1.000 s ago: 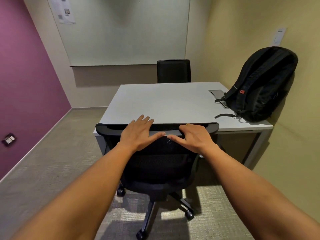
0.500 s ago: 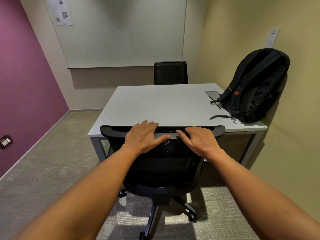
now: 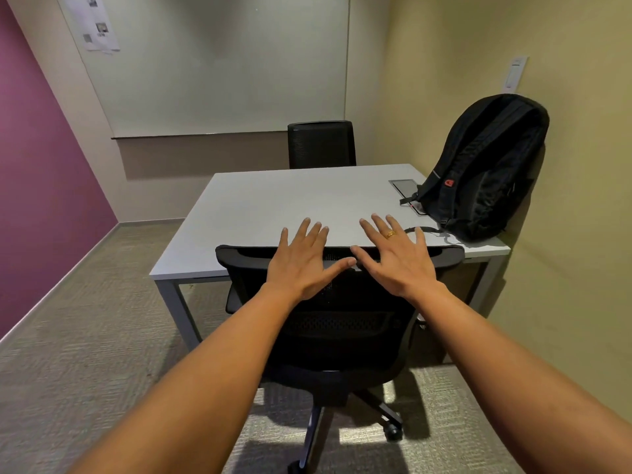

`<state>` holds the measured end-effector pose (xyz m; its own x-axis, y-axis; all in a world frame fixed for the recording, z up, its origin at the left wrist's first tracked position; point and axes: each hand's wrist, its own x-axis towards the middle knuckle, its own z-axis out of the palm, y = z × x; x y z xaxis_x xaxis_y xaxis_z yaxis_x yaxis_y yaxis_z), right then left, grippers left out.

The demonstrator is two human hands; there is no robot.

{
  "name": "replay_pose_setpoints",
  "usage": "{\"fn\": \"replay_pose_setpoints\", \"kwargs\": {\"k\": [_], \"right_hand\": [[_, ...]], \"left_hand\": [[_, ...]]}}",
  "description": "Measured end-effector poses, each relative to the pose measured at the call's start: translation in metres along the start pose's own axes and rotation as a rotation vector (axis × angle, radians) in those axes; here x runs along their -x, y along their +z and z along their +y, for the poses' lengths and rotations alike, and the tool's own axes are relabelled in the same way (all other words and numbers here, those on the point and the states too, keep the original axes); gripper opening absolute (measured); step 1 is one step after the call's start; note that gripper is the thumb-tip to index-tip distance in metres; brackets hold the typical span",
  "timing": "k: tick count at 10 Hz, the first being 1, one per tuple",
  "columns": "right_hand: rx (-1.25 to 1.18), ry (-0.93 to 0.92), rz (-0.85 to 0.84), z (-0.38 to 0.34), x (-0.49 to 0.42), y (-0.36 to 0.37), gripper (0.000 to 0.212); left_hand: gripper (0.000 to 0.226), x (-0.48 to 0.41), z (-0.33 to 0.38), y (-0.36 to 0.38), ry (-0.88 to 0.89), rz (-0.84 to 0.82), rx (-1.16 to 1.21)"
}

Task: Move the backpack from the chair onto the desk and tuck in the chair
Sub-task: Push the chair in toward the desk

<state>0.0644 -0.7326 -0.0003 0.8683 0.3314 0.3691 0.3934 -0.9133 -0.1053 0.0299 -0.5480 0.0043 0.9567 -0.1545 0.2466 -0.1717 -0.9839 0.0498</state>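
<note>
The black backpack [image 3: 485, 169] stands upright at the desk's right side, leaning on the yellow wall. The grey desk [image 3: 273, 206] fills the middle of the view. A black mesh office chair [image 3: 342, 323] sits against the desk's near edge, its backrest top level with the tabletop. My left hand [image 3: 302, 265] and my right hand [image 3: 393, 258] hover flat over the top of the backrest, fingers spread and straight, holding nothing. Whether the palms still touch the backrest is unclear.
A second black chair [image 3: 321, 143] stands behind the desk's far side. A cable hatch [image 3: 403, 184] is set in the desktop near the backpack. A whiteboard [image 3: 222, 63] covers the back wall. A purple wall runs along the left, with carpet beside the desk.
The chair has rolled forward under the desk's edge. My fingers, curled over the backrest top before, are now lifted and spread open.
</note>
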Motion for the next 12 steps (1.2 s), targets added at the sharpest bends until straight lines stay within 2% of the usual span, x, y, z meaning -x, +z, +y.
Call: {"fn": "replay_pose_setpoints", "kwargs": {"k": [3,5,12], "right_hand": [[-0.006,-0.031,-0.061,0.039,-0.022,-0.002,0.065],[0.003,-0.047,-0.069,0.066,-0.037,0.002,0.062],[-0.041,-0.071,-0.087,0.125,-0.119,0.026,0.065]], "left_hand": [[0.097,-0.028,0.024,0.006,-0.032,-0.035,0.066],[0.101,-0.047,0.04,0.013,-0.048,-0.037,0.089],[0.092,-0.146,0.045,0.036,-0.085,-0.039,0.082]]}}
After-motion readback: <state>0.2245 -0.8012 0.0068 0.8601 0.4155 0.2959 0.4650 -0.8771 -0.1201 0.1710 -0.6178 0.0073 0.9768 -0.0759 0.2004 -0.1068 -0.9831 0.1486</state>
